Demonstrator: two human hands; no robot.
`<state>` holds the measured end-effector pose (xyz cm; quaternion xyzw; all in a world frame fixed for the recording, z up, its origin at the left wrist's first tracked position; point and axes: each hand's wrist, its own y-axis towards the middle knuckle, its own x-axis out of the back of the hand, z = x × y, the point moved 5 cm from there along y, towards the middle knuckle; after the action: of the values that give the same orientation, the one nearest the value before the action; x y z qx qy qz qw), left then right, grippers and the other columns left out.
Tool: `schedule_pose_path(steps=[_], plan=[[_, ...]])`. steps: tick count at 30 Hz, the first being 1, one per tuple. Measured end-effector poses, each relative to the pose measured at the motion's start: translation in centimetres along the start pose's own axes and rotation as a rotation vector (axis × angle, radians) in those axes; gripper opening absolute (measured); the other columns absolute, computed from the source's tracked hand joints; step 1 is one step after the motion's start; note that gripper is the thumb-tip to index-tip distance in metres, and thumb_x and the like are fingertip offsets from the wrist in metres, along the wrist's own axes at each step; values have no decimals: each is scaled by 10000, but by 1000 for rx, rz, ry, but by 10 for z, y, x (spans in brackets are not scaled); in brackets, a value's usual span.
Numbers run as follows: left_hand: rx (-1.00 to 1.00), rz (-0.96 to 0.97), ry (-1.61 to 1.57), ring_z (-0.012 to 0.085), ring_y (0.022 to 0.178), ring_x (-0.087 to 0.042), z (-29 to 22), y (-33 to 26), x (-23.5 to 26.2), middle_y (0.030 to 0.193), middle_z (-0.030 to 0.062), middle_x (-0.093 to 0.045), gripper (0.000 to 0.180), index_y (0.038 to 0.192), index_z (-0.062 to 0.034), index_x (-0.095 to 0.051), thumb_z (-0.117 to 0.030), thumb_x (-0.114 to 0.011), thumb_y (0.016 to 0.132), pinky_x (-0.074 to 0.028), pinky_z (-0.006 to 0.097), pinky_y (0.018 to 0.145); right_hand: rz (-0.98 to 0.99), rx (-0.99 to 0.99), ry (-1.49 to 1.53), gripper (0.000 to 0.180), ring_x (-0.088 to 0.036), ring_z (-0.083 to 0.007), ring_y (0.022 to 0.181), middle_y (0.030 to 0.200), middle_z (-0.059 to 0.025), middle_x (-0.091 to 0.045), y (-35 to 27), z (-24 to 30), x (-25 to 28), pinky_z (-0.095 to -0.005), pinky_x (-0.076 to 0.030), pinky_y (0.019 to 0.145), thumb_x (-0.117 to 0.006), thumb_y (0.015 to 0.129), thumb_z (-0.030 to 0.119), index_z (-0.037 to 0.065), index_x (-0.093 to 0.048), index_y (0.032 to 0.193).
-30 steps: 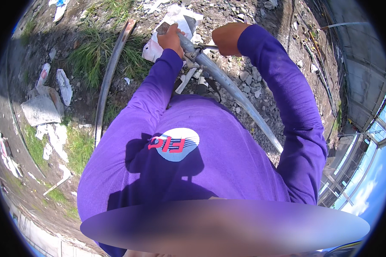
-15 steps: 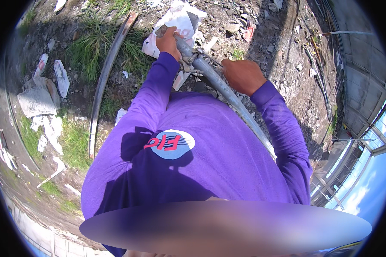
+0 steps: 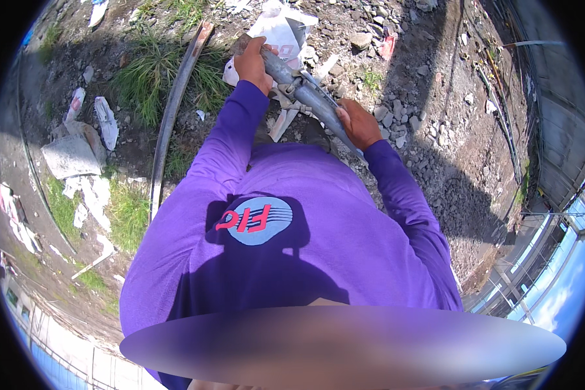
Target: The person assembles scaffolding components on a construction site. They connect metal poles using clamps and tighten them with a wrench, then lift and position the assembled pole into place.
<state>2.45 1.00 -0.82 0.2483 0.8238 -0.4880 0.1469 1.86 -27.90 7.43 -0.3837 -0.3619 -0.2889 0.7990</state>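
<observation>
A grey metal pipe (image 3: pixel 316 103) slants from the upper middle down to the right in front of my body. Around its far part sits a metal clamp (image 3: pixel 294 85). My left hand (image 3: pixel 253 66) is closed around the pipe near its dirt-caked far end. Lower down, my right hand (image 3: pixel 359 125) wraps the pipe, thumb on top. A thin metal bar (image 3: pixel 320 87) runs alongside the pipe from the clamp to my right fingers; whether they also grip it I cannot tell. The pipe's near end is hidden behind my right arm and shirt.
A long metal channel (image 3: pixel 173 107) lies on the ground to the left, beside grass (image 3: pixel 143 78). A white sack (image 3: pixel 281 27) lies beyond the pipe. Stones (image 3: pixel 396 112) and rubble cover the ground to the right. Torn white scraps (image 3: pixel 71 156) lie far left.
My right hand has moved left and slightly down, from the outer end of the thin bar onto the pipe. The bar has swung closer alongside the pipe. My left hand keeps its hold.
</observation>
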Motion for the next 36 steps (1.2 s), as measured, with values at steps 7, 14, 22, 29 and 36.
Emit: schedule_pose_path(steps=[7, 14, 22, 29, 36], plan=[[-61, -8, 16, 244, 664, -657, 2, 1, -7, 780, 99, -626, 185, 966, 0, -597, -130, -702, 888, -544, 400, 604, 22, 63, -230, 278, -701, -369, 864, 929, -139, -708, 6, 53, 41, -466, -559, 750, -496, 1028, 344, 134, -595, 1181], [-83, -72, 2, 243, 660, -652, 12, 15, -7, 776, 100, -623, 191, 973, 5, -596, -121, -709, 885, -546, 396, 596, 132, 386, -598, 145, -720, -354, 777, 799, -168, -713, 49, 147, 105, -465, -568, 683, -590, 856, 114, 34, -705, 894], [-57, -85, -38, 246, 603, -637, 17, 28, 4, 743, 100, -626, 177, 945, 2, -631, -98, -731, 839, -564, 396, 601, 197, 203, -565, 245, -729, -376, 784, 821, -174, -728, 48, 141, 96, -495, -568, 695, -599, 923, 244, 40, -712, 996], [-7, -6, 0, 262, 693, -643, 4, 12, 7, 798, 106, -621, 227, 1027, -9, -616, -142, -720, 876, -541, 418, 637, 35, 79, -71, 437, -670, -390, 1003, 1085, -209, -680, 16, 57, 43, -486, -522, 860, -484, 1034, 464, 72, -605, 1184], [-5, -39, 5, 232, 661, -643, 1, -5, -4, 773, 88, -632, 183, 966, -18, -629, -147, -721, 874, -538, 389, 623, 168, -22, 143, 498, -650, -404, 1049, 1113, -226, -680, 27, 4, -4, -488, -489, 926, -427, 1044, 495, 91, -582, 1290]])
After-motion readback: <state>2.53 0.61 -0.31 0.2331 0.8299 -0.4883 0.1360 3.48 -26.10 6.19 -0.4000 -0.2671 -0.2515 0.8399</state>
